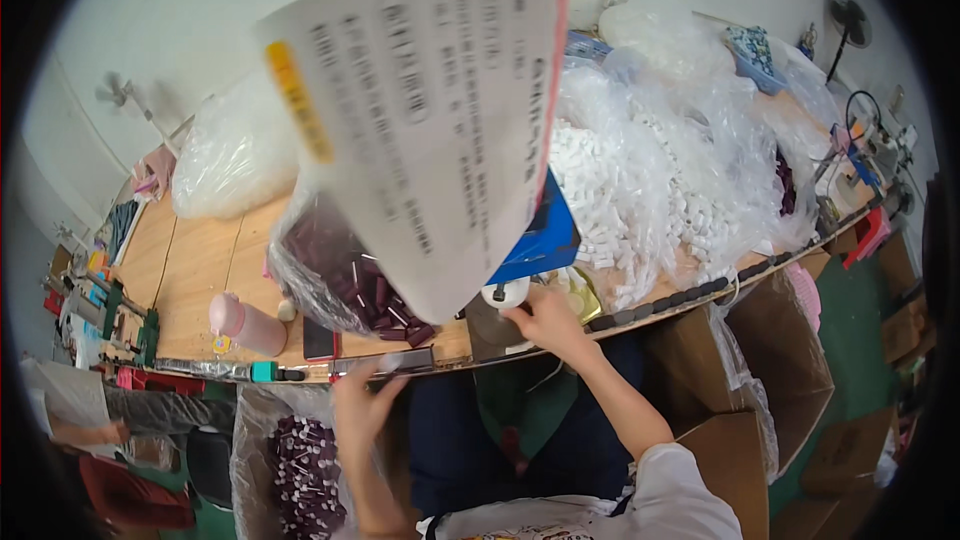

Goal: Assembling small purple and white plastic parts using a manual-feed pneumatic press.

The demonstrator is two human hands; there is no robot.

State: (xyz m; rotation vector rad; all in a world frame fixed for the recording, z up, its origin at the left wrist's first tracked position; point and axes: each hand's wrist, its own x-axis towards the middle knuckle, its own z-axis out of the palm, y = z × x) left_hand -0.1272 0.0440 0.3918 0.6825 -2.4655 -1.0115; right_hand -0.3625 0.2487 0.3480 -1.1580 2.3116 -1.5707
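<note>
White round piece [505, 292] sits just above the right hand [545, 325], whose fingertips pinch its lower edge.

The right hand [545, 322] rests at a small white part [505, 293] on the wooden table [195, 260]; the left hand [362, 405] hangs below its edge; a printed sheet [430, 110] hangs overhead; clear bags of white pieces [640, 170] lie beyond.
</note>
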